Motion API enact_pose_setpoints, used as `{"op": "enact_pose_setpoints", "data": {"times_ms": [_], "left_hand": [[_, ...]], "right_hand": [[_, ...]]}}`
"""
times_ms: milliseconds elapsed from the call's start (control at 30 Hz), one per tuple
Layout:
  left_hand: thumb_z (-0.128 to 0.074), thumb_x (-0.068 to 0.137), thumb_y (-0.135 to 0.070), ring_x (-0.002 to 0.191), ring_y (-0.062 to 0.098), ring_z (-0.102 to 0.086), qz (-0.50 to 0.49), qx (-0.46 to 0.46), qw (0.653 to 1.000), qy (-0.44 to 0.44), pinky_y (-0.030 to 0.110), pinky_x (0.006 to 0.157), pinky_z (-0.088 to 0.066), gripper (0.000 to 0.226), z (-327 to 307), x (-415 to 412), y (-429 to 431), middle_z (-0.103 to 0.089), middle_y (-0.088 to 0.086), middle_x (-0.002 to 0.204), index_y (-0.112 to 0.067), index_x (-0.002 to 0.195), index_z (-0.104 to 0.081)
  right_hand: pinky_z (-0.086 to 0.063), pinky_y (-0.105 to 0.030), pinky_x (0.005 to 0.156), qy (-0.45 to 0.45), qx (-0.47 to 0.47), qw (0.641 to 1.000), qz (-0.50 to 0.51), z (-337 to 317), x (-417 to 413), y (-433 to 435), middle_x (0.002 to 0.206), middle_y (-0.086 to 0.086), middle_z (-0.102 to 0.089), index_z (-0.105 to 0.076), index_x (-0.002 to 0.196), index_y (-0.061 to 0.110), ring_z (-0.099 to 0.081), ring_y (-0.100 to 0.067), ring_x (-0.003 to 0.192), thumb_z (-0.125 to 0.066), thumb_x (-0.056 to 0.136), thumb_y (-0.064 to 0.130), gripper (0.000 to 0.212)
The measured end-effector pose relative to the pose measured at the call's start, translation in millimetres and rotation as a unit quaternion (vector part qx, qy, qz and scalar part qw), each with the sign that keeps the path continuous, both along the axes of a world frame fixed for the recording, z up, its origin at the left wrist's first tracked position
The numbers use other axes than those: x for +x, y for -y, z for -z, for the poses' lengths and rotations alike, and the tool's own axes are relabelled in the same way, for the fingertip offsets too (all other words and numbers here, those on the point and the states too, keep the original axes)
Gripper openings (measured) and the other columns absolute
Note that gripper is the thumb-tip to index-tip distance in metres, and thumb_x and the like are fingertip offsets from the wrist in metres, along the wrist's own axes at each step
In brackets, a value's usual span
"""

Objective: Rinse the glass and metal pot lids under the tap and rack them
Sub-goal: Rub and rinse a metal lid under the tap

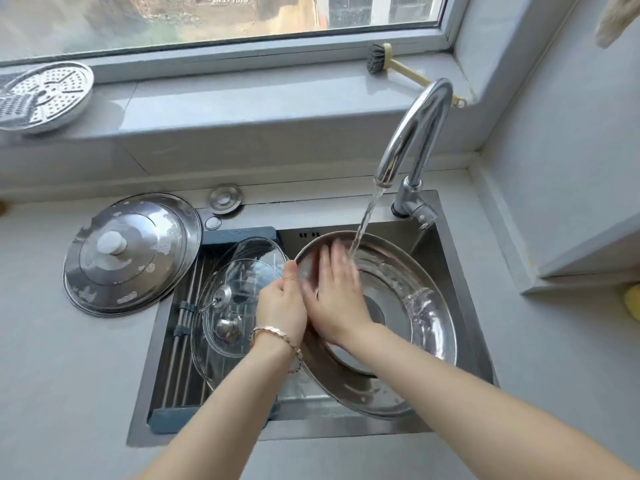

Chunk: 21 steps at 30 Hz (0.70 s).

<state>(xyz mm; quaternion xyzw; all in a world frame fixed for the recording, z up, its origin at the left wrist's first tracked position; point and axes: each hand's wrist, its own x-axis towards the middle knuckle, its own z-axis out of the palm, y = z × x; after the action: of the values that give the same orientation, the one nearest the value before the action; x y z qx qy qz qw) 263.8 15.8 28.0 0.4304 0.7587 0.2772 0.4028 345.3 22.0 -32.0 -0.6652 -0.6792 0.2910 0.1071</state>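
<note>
Right hand (337, 299) flat-fingered, I rub the upturned metal lid (426, 327) under the tap (415, 133) in the sink (460, 271) while my left hand (282, 303) grips its rim; 2 glass lids (239, 271) sit on the rack (180, 344), 1 sudsy lid (131, 251) waits on the counter (69, 375).

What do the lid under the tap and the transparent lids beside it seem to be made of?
Rinsed lid: probably stainless steel, shiny; it mirrors light and water. Transparent lids: clear glass, apparently with metal knobs; the rack bars show through them.
</note>
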Motion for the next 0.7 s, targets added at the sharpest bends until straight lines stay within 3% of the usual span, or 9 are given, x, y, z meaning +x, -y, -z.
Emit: {"op": "enact_pose_setpoints", "data": {"times_ms": [67, 133, 200, 333, 467, 567, 633, 700], "left_hand": [[-0.032, 0.097, -0.041, 0.054, 0.012, -0.042, -0.033, -0.001, 0.999, 0.021, 0.01, 0.047, -0.035, 0.053, 2, -3, -4, -0.045, 0.001, 0.056, -0.01, 0.055, -0.042], [-0.032, 0.096, -0.045, 0.064, 0.019, -0.051, -0.063, -0.007, 0.996, 0.055, 0.024, 0.062, -0.042, 0.053, 4, -10, -8, -0.051, 0.001, 0.062, -0.011, 0.058, -0.047], [-0.032, 0.096, -0.044, 0.065, 0.017, -0.051, -0.067, -0.003, 0.995, 0.07, 0.027, 0.062, -0.04, 0.052, 0, -12, -10, -0.052, 0.0, 0.062, -0.012, 0.059, -0.048], [-0.03, 0.098, -0.042, 0.054, 0.015, -0.039, -0.032, -0.004, 0.999, 0.03, 0.022, 0.049, -0.031, 0.054, -2, -7, -10, -0.043, 0.002, 0.056, -0.011, 0.053, -0.037], [-0.034, 0.098, -0.039, 0.056, 0.004, -0.044, -0.049, -0.008, 0.998, 0.047, 0.006, 0.044, -0.035, 0.051, 3, -7, -10, -0.049, -0.003, 0.058, -0.012, 0.057, -0.049], [-0.033, 0.097, -0.041, 0.049, 0.01, -0.037, -0.026, -0.007, 0.999, 0.03, 0.016, 0.044, -0.031, 0.052, 3, -9, -8, -0.041, 0.0, 0.053, -0.011, 0.055, -0.041], [-0.034, 0.096, -0.042, 0.045, 0.014, -0.029, -0.016, 0.004, 1.0, 0.019, 0.026, 0.044, -0.025, 0.054, -1, -8, -7, -0.031, 0.001, 0.048, -0.014, 0.051, -0.028], [-0.036, 0.096, -0.04, 0.043, 0.014, -0.025, -0.017, 0.043, 0.999, 0.001, 0.023, 0.041, -0.023, 0.054, -9, -8, -7, -0.027, 0.0, 0.046, -0.015, 0.05, -0.024]], "right_hand": [[0.013, -0.029, 0.115, -0.043, 0.055, 0.987, -0.143, -12, -6, 13, 0.157, -0.011, 0.009, 0.001, 0.148, 0.007, 0.017, -0.012, 0.142, 0.002, 0.077, 0.052, 0.084], [0.009, -0.028, 0.117, -0.075, 0.082, 0.953, -0.281, -15, 2, 25, 0.158, -0.008, -0.002, -0.005, 0.149, 0.009, 0.007, -0.011, 0.144, -0.012, 0.085, 0.045, 0.073], [0.006, -0.028, 0.116, -0.046, 0.112, 0.937, -0.328, -10, 17, 17, 0.157, -0.006, -0.008, -0.01, 0.149, 0.011, 0.001, -0.013, 0.145, -0.021, 0.088, 0.045, 0.071], [0.002, -0.041, 0.119, 0.028, 0.077, 0.981, -0.177, -3, 28, -13, 0.153, 0.005, 0.013, -0.003, 0.149, 0.015, 0.014, -0.011, 0.142, 0.0, 0.078, 0.06, 0.084], [0.009, -0.032, 0.118, -0.025, 0.085, 0.96, -0.264, -6, 10, 10, 0.157, -0.005, 0.008, 0.003, 0.148, 0.012, 0.011, -0.013, 0.145, -0.012, 0.084, 0.055, 0.079], [0.008, -0.031, 0.118, 0.016, 0.085, 0.964, -0.25, 1, 26, -1, 0.151, 0.005, 0.017, 0.004, 0.148, 0.017, 0.017, -0.006, 0.14, -0.006, 0.082, 0.06, 0.08], [0.006, -0.034, 0.118, 0.05, 0.057, 0.983, -0.169, 10, 45, -16, 0.151, 0.005, 0.019, 0.004, 0.149, 0.018, 0.017, -0.008, 0.14, -0.002, 0.084, 0.061, 0.078], [0.006, -0.032, 0.117, 0.057, 0.041, 0.995, -0.075, 19, 63, -20, 0.157, -0.001, 0.011, 0.002, 0.149, 0.016, 0.011, -0.013, 0.144, -0.009, 0.089, 0.056, 0.073]]}}
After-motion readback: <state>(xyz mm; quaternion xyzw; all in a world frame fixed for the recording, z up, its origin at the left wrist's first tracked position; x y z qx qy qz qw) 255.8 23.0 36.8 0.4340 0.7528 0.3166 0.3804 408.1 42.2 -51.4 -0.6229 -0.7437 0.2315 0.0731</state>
